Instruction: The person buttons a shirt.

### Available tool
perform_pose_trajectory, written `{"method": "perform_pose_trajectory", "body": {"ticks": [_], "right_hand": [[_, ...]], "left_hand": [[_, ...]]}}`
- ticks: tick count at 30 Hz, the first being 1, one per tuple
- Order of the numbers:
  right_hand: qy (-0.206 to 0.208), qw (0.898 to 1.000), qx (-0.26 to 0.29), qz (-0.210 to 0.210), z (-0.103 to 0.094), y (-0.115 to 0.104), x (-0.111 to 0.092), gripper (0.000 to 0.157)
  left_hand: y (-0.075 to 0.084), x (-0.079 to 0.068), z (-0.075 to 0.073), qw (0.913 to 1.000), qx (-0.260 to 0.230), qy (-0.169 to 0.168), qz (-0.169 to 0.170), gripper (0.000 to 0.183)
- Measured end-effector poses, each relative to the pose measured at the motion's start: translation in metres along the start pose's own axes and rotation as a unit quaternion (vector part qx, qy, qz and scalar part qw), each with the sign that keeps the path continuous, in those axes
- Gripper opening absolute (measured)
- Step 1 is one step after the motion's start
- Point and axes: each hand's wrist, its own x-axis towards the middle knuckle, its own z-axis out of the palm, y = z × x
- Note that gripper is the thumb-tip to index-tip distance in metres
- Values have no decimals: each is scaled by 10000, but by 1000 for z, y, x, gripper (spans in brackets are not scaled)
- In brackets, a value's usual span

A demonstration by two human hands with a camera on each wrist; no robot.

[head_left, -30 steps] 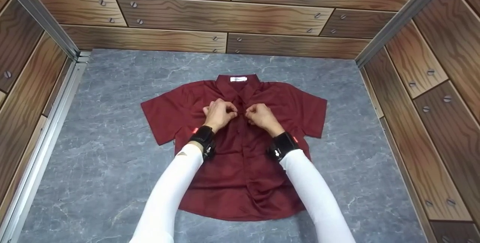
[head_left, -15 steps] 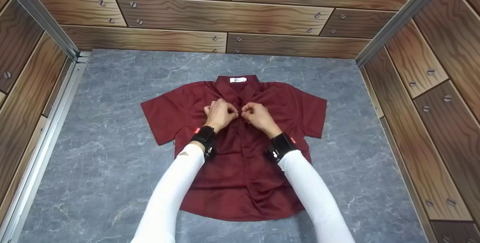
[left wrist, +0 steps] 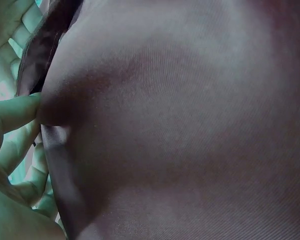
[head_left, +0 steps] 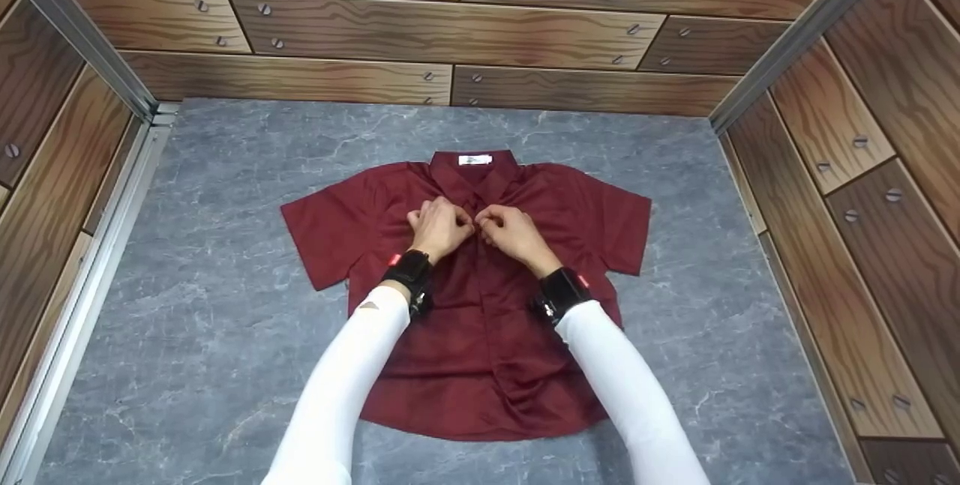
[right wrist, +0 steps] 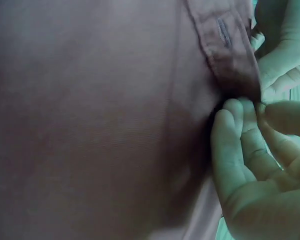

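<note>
A dark red short-sleeved shirt (head_left: 420, 342) lies spread front side up, its collar (head_left: 450, 176) at the far end with a white label (head_left: 475, 160) inside. Both hands meet over its front opening, just below the collar. My left hand (head_left: 439, 226) pinches one edge of the opening between thumb and fingers; the left wrist view shows that thumb (left wrist: 20, 111) on the fabric edge. My right hand (head_left: 516, 232) pinches the placket edge opposite. In the right wrist view a stitched buttonhole (right wrist: 224, 33) shows in the placket, above the fingertips. Any button is hidden by the fingers.
The shirt rests on a grey marbled surface (head_left: 217, 305). Wood-patterned panels (head_left: 360, 28) wall it at the back and both sides, with metal rails (head_left: 82, 297) along the edges. Black cameras (head_left: 564, 291) are strapped to both wrists, over white sleeves (head_left: 630, 387).
My right hand has moved left, closing the gap to my left hand until the fingertips nearly meet. The left hand has stayed almost in place.
</note>
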Motion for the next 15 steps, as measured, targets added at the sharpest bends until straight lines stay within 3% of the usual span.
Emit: {"method": "perform_pose_trajectory", "body": {"ticks": [15], "right_hand": [[435, 9954, -548, -658, 7, 4, -1, 17]], "left_hand": [[4, 6, -1, 9994, -259, -183, -134, 8]]}}
